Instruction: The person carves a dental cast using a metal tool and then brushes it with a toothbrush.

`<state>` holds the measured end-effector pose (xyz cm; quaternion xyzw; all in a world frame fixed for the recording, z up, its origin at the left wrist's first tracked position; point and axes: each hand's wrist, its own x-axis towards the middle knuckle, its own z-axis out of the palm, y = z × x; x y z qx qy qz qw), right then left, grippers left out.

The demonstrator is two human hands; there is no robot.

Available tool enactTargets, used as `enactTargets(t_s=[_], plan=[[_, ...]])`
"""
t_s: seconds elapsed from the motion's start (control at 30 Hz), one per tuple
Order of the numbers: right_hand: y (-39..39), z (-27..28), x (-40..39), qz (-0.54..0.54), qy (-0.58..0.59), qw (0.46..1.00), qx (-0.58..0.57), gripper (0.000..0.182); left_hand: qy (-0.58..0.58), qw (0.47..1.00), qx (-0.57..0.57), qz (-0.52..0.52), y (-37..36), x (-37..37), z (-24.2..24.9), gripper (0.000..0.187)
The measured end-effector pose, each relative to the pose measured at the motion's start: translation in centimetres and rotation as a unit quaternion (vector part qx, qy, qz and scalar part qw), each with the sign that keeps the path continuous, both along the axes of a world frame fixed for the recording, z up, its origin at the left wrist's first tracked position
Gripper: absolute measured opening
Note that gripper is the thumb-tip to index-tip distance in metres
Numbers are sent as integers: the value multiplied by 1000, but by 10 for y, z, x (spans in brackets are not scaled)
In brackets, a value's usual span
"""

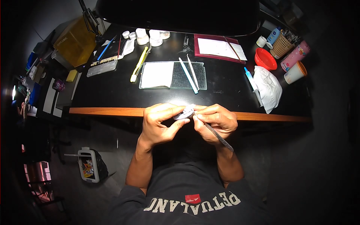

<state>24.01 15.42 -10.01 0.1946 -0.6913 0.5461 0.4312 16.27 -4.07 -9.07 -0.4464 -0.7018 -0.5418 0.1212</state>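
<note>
My left hand [161,122] holds a small white piece [184,113] between thumb and fingers, over the table's wooden front edge. My right hand [215,122] is closed on a thin dark tool [220,139], whose upper end points down toward my right forearm. The tool's working tip is at the right side of the white piece, where my two hands almost meet; the exact contact is too small to tell. Beyond my hands lies a glass plate [203,77] with a white paper pad [157,74], a light blue stick [188,75] and white tweezers [192,71].
A yellow toothbrush [139,64], white jars [142,39] and a maroon folder [240,42] lie farther back. On the right are a red bowl [265,59], a syringe [254,86], a white pouch [268,89] and a cup [295,72]. A bin [90,165] stands below left.
</note>
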Motion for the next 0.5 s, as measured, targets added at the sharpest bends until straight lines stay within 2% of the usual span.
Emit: enactTargets(t_s=[0.5], plan=[[2, 0, 1, 21, 11, 1000, 1, 15, -1, 1000, -4, 3, 0, 1, 1, 33]])
